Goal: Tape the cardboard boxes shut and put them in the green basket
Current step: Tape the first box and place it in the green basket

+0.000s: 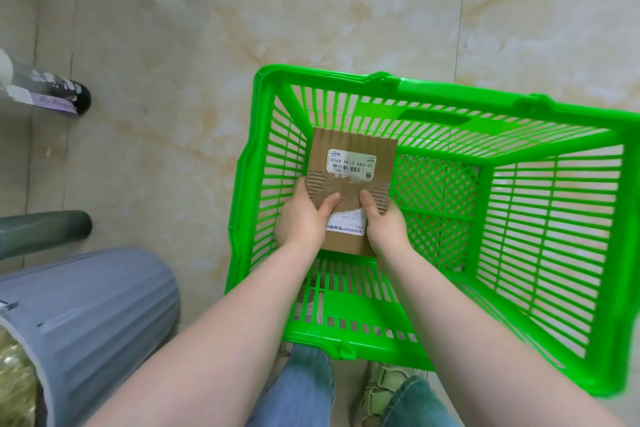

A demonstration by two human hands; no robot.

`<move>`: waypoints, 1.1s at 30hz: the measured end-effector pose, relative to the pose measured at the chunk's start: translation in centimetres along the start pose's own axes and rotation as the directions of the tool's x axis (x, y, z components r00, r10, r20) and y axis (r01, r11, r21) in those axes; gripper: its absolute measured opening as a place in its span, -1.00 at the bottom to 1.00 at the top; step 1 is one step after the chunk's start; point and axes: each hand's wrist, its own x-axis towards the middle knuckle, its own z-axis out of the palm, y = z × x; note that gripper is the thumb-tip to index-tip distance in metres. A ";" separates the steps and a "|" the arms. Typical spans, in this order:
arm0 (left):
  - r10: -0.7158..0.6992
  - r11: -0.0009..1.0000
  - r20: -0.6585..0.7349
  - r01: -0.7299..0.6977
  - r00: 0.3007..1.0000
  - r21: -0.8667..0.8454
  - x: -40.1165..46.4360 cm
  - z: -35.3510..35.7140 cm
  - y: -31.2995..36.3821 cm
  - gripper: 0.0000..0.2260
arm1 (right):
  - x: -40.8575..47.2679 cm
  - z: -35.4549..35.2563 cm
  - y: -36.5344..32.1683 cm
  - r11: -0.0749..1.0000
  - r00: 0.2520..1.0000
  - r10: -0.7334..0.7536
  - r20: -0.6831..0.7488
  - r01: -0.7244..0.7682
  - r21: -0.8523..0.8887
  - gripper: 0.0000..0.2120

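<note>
Head camera looks down: my left hand and right hand both grip a flat brown cardboard box with white labels, inside the green plastic basket on the floor.

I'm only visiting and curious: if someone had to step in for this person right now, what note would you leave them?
Left hand: grips the left edge of the cardboard box, thumb on top.
Right hand: grips the right edge the same way.
Where things are: the box is held over the inside of the green basket, near its left end. The basket stands on the tiled floor and holds no other box that I can see.
Done: the box has been brought to the basket. Whether it is taped I cannot tell.
Left: lower it in and let go, then handle any remaining boxes, none of which are in view.
</note>
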 end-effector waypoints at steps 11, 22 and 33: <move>0.072 0.988 -0.056 -0.064 0.996 0.139 -0.8 0.1 -2.1 -0.34 | 0.5 0.3 -0.1 0.994 0.997 -0.041 0.066 0.047 -0.099 -0.80; 0.015 0.995 -0.035 -0.011 0.999 0.103 -0.5 0.1 -1.9 -0.39 | -0.1 1.0 -0.4 0.996 0.998 -0.038 0.044 0.041 -0.080 -0.76; -0.074 0.986 -0.008 0.071 0.997 -0.152 -1.1 -1.6 0.6 -0.35 | -0.8 0.5 -1.1 0.993 0.997 0.079 0.017 -0.077 -0.092 -0.18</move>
